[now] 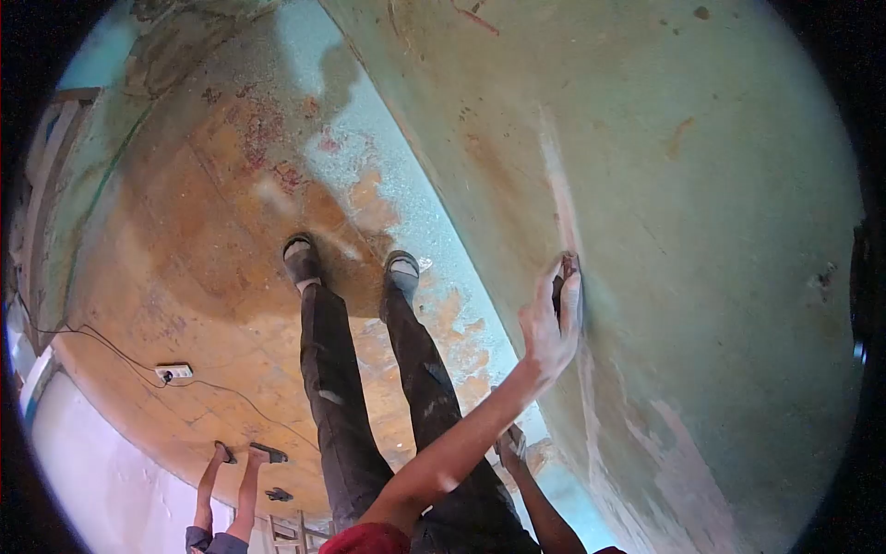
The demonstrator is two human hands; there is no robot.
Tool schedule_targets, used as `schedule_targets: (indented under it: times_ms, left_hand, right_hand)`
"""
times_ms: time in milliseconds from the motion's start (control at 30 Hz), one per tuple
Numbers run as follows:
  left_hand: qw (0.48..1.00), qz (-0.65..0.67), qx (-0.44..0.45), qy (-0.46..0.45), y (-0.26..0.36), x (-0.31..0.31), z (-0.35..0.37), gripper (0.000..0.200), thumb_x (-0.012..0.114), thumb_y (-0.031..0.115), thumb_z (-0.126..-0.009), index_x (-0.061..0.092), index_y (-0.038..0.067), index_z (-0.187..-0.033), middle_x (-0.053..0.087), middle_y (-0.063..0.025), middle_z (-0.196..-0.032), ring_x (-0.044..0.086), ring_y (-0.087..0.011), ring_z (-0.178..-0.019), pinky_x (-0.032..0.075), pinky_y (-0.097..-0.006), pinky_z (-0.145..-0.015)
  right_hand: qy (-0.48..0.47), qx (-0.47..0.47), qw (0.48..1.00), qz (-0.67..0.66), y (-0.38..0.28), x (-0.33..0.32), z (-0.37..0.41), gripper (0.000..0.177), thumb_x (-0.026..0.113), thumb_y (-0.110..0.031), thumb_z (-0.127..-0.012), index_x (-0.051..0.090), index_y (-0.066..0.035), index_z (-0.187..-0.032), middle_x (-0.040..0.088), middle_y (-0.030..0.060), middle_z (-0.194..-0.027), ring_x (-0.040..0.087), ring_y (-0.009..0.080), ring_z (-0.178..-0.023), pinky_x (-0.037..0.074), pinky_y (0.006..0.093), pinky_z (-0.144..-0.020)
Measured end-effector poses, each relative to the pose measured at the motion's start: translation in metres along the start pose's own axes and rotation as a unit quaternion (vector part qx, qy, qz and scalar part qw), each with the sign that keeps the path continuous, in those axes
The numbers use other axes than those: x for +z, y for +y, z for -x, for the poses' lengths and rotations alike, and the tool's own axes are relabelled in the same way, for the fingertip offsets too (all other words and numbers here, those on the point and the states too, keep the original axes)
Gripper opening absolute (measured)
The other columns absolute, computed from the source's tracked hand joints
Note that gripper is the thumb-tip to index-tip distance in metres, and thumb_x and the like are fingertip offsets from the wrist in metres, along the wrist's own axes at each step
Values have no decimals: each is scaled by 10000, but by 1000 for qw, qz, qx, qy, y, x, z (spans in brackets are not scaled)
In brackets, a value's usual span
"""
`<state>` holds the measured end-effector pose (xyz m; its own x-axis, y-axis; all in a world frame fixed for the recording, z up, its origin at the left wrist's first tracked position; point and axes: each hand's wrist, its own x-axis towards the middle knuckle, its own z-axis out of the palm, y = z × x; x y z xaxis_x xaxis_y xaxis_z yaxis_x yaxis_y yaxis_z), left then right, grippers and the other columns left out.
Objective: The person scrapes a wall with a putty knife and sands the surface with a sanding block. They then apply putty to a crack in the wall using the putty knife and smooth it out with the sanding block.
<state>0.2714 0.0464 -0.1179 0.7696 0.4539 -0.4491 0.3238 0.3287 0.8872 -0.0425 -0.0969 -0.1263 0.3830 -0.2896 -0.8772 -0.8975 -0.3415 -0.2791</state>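
Note:
My left hand point(549, 328), dusted with white, is closed around a putty knife point(569, 266) with a dark brown handle. It is against the green wall point(720, 231), and the blade is mostly hidden by the fingers. A pale streak of filler point(558, 180) runs along the wall from the hand, and wider whitish smears point(683, 462) lie lower in the picture. Partly behind my left forearm, my right hand point(513, 450) is low beside my leg. Its fingers look curled by something dark that I cannot make out.
My feet stand on a worn orange floor point(185, 277) with pale blue splashes along the wall. A white power strip point(173, 371) with a black cable point(111, 346) lies to the left. Another person's legs point(245, 499) and a wooden ladder-like frame point(291, 534) are at bottom left.

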Motion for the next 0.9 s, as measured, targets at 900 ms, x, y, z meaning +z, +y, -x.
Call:
schedule_targets:
  times_ms: [900]
  left_hand:
    - [952,29,272,139,54,4,-143,353,468,142,-1039,572,-86,-1287,646,-249,-1242,649,-247,-1147,502,-355,-966]
  right_hand:
    - [-80,25,997,2,-55,0,-26,301,540,-263,-988,645,-24,-1138,464,-50,-625,415,45,-527,343,244,-474]
